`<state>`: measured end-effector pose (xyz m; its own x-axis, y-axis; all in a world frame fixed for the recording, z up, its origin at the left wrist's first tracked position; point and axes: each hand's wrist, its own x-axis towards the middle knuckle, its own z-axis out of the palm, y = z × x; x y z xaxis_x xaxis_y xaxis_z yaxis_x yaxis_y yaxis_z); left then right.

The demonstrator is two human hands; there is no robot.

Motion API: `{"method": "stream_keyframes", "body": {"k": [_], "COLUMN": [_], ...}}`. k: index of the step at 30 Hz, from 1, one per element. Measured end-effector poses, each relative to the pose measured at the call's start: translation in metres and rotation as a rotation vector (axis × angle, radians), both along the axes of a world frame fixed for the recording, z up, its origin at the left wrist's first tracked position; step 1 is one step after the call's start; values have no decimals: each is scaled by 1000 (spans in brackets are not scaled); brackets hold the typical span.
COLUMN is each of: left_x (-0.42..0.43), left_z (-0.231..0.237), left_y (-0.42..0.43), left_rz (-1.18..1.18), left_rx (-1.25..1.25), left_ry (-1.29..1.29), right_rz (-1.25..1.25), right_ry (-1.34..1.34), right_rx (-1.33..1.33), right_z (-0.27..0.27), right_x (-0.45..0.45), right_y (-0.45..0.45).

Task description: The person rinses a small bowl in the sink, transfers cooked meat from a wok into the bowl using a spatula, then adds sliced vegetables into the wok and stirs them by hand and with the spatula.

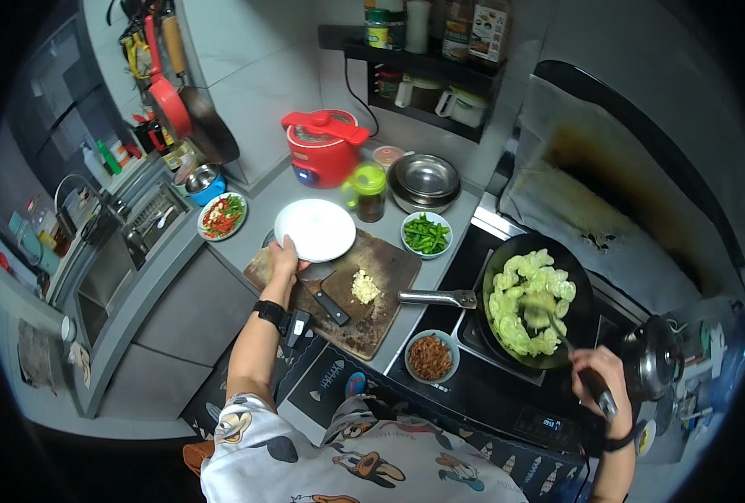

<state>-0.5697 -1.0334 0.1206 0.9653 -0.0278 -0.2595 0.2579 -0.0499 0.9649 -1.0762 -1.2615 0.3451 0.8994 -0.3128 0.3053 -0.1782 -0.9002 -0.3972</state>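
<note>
My left hand (284, 258) grips the near-left rim of a white plate (316, 229), which is bare and held over the back of a wooden cutting board (397, 264). On that board lie a cleaver with a black handle (331, 307) and a small heap of minced garlic (365, 287). In my right hand (602, 371) is the dark handle of a cooking spatula (593, 385). Its head, blurred, rests among pale green sliced vegetable pieces (526, 276) in a black wok (583, 295). The wok's metal handle (438, 298) points left toward the board.
A bowl of brown shredded food (431, 356) stands left of the wok. Behind are a bowl of cut green peppers (427, 235), steel bowls (426, 176), a green-lidded jar (370, 192) and a red cooker (325, 151). A plate of chopped red chillies (222, 217) sits near the sink (105, 283).
</note>
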Motion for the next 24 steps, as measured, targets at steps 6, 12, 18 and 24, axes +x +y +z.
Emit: {"method": "stream_keyframes", "body": {"k": [6,12,18,24], "left_x": [96,136,90,116], "left_z": [-59,-50,25,11], "left_y": [1,5,-22,-13], "left_rz": [-96,-240,-283,-340], "left_rx": [-8,614,1002,1077], "left_ry": [53,-295,-436,-342], "right_rz": [-560,-906,-593,-307], "right_ry": [-479,-692,-751,-395], "right_rx": [536,645,1039,374], "right_z": [9,-34,-78,-32], "right_x": [11,-5,24,40], "right_y": [-111,-163,-151,-138]}}
